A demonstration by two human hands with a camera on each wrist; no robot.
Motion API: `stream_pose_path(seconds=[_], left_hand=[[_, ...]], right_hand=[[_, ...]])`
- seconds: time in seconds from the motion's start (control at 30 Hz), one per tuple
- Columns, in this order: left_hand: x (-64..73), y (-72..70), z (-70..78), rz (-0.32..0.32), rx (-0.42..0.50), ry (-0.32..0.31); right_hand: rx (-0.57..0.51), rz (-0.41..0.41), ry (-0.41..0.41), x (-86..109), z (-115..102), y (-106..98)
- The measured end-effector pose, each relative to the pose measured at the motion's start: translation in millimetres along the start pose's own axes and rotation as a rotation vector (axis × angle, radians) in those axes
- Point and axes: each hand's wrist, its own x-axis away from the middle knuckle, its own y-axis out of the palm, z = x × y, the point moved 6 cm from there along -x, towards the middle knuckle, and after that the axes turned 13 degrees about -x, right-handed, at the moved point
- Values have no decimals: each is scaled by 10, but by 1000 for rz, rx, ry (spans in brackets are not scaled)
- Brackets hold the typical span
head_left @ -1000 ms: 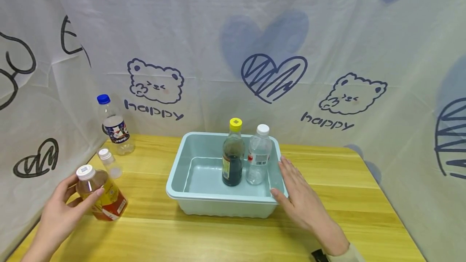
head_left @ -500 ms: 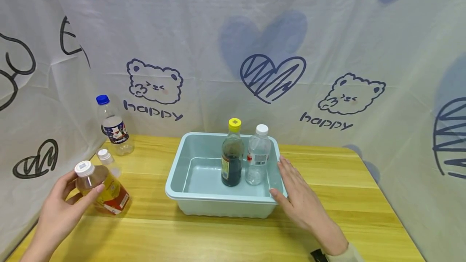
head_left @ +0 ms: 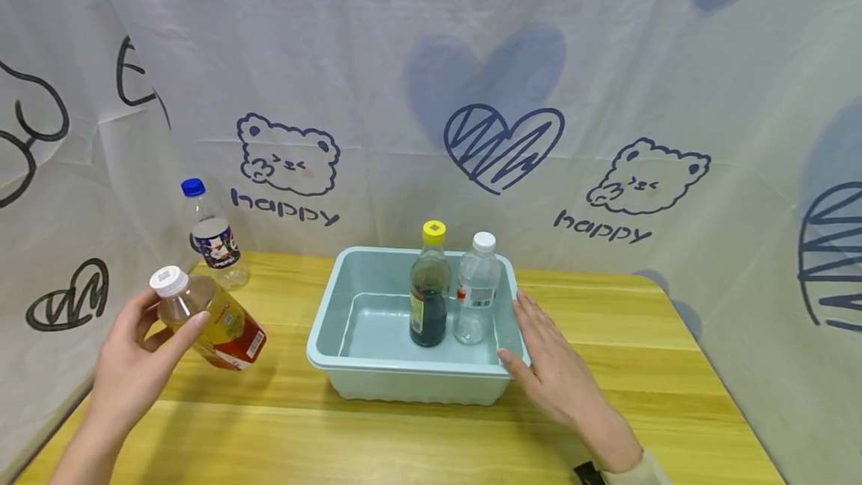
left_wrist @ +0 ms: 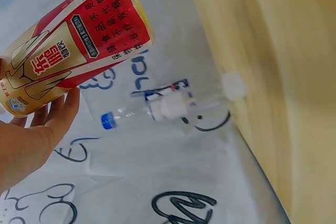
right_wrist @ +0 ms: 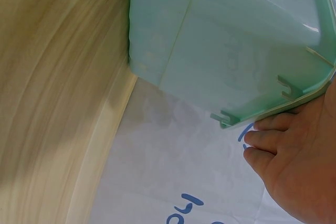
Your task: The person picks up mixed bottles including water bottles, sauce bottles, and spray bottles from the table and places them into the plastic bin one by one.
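While the fingers of the left hand [head_left: 138,358] grasp the red-and-yellow bottle [head_left: 225,324], tilted above the worktop [head_left: 646,373] left of the tub [head_left: 420,383], the right hand [head_left: 557,369] rests, fingers straight, against the tub's right side. Suggest: firm grip, bottle brought upright, tub kept braced.

Small white-capped bottle [left_wrist: 181,103] blurred in left wrist view, covering part of the blue-capped bottle's label [left_wrist: 157,94]; held bottle [head_left: 218,328] blocks it from head view. Right wrist view: right hand [right_wrist: 299,161] and tub [right_wrist: 226,40] cropped at right edge.
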Motion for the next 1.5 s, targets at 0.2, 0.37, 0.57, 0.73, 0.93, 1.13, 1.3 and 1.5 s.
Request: stream_pose_path(seconds=[0.2, 0.37, 0.57, 0.73, 0.93, 1.13, 1.3, 1.5], left_hand=[[-42, 3, 160, 30, 38, -1], [-67, -3, 292, 67, 85, 29], [-120, -20, 461, 91, 149, 62], [-160, -26, 565, 118, 266, 57], [-222, -3, 748, 126, 401, 86], [-280, 34, 951, 112, 489, 134], [-321, 86, 1096, 100, 537, 180], [-359, 182, 1236, 73, 590, 231]], right_hand=[[-1, -3, 1, 0, -3, 9], [-4, -2, 1, 0, -9, 6], [-3, 1, 2, -8, -7, 0], [-1, -4, 5, -14, -6, 9], [0, -4, 4, -10, -10, 7], [-8, 8, -14, -6, -15, -8], [-17, 13, -20, -7, -20, -14], [-23, 10, -22, -5, -24, -6]])
